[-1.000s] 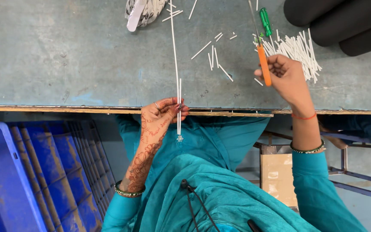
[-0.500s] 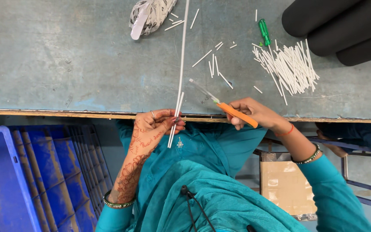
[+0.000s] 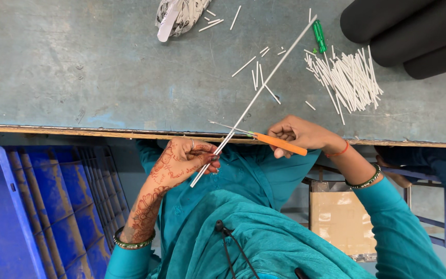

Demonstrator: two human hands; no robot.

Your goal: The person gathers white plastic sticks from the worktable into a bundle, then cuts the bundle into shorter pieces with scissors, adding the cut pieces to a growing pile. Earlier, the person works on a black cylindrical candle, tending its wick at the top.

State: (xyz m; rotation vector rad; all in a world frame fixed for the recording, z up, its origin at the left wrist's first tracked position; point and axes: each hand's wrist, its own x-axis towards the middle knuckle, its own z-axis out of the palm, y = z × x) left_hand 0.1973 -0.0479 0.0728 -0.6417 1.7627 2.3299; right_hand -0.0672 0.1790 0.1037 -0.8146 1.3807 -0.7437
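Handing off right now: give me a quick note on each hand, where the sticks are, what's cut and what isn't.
Left hand: pinching the long white stick near its lower end; the stick slants up across the table.
Right hand: gripping the orange-handled scissors, blades open at the stick, close to the table edge.
Done: a pile of cut pieces at the upper right, strays mid-table.
Left: the long stick is uncut at the blades.
Also: green screwdriver by the pile.
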